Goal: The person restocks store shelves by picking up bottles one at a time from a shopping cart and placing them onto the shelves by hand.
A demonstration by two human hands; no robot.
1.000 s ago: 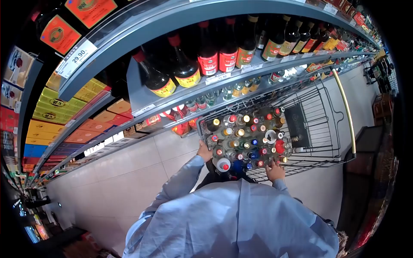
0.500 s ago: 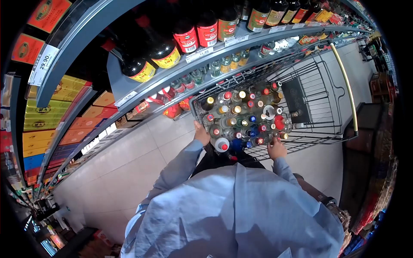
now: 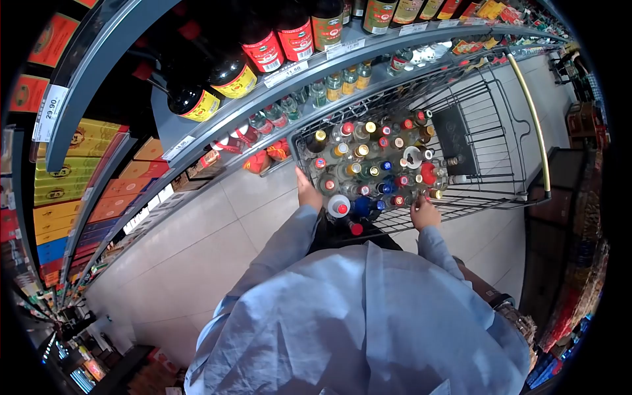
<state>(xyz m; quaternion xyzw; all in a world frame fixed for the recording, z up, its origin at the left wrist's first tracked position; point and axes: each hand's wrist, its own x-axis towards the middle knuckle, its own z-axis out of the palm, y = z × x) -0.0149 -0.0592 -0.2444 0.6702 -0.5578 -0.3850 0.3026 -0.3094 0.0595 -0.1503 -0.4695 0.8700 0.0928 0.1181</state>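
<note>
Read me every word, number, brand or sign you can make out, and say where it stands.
"29.90": far-left shelf tag.
"11.": price tag under the red-labelled bottles; later digits unclear.
Too small or blurred: stacked boxes, all bottle labels, other tags, dark cart panel.

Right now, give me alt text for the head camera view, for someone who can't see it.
A wire shopping cart packed at one end with capped bottles, a person's left hand at its corner and right hand along its near side. Dark bottles line a store shelf beside it.
</note>
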